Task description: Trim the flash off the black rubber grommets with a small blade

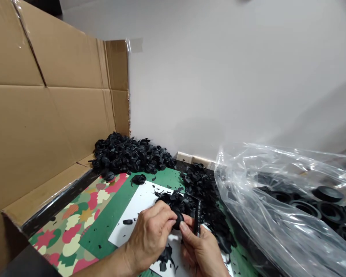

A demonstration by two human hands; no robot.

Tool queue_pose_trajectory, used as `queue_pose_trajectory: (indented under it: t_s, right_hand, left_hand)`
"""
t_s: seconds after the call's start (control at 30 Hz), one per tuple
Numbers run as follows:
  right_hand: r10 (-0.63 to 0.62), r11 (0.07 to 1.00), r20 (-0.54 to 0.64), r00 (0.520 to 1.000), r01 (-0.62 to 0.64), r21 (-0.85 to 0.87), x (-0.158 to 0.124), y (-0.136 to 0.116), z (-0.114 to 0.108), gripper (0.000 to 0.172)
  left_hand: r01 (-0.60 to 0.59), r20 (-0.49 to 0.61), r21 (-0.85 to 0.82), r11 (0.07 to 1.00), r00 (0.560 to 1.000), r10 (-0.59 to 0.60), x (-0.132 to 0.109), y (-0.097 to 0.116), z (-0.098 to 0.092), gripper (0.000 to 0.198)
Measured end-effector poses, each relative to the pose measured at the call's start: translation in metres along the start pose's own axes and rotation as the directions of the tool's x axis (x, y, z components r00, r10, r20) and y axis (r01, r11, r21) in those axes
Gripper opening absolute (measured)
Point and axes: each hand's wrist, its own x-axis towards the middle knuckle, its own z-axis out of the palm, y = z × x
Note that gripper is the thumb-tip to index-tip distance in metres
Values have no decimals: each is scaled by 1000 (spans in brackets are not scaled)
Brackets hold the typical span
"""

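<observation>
Above the white sheet (123,227), my left hand (151,231) is closed, its thumb and fingers pinching a small round black rubber part (177,220). My right hand (200,246) is closed too, with its thumb against the right side of that part. A slim black ribbed tool (198,217) stands nearly upright in my right hand; I cannot make out its working end. Black rubber scraps (173,199) lie just beyond my fingers, and more trimmings (165,256) sit beneath my hands.
Ribbed black rubber parts (129,154) are heaped at the back left against a cardboard wall (72,92). Dark trimmings (204,188) pile up right of the sheet. A clear plastic bag (245,207) at right holds black rings (328,194). Green card (99,234) underlies the sheet.
</observation>
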Motion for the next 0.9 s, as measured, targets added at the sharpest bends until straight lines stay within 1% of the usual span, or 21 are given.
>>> queue_pose_trajectory:
  t_s: [0.07,0.17,0.3,0.4,0.5,0.6,0.7,0.77,0.8,0.83,0.9]
  right_hand:
    - [-1,1000,-45,999,1,-7,1,3,-2,42]
    - [-4,1000,-138,990,2,-12,2,7,-3,46]
    - [4,999,-220,975,-11,-30,-2,0,-2,53]
    - [17,997,-215,977,-34,-76,-7,-13,0,55]
    - [7,993,-199,980,-30,-117,-12,-22,2,52]
    - [7,994,-192,981,-28,-105,-13,-22,3,51]
    - [5,996,-196,981,-22,-85,-14,-19,4,50]
    - [-14,997,-224,975,-4,-79,-14,-18,4,49]
    - [-21,998,-238,971,4,-69,-14,-18,3,49]
    - [-20,999,-252,967,7,-49,-13,-18,2,49]
    - [13,1000,-261,965,-10,11,-11,-19,0,51]
  left_hand:
    - [-26,5,42,999,1000,26,1,0,1,25]
    - [-94,23,133,987,995,92,2,1,1,25]
    - [-210,50,284,936,978,204,2,0,3,26]
    - [-309,91,401,863,950,297,3,-2,5,26]
    - [-360,127,498,789,930,344,7,-2,6,22]
    - [-398,158,560,727,912,378,9,2,7,17]
    - [-457,175,610,647,875,452,10,3,9,17]
    - [-474,169,630,615,857,487,11,2,10,19]
    - [-457,145,639,619,862,486,11,0,10,20]
    - [-423,103,637,644,875,473,12,-1,9,21]
    - [-335,4,576,746,913,407,13,-4,6,22]
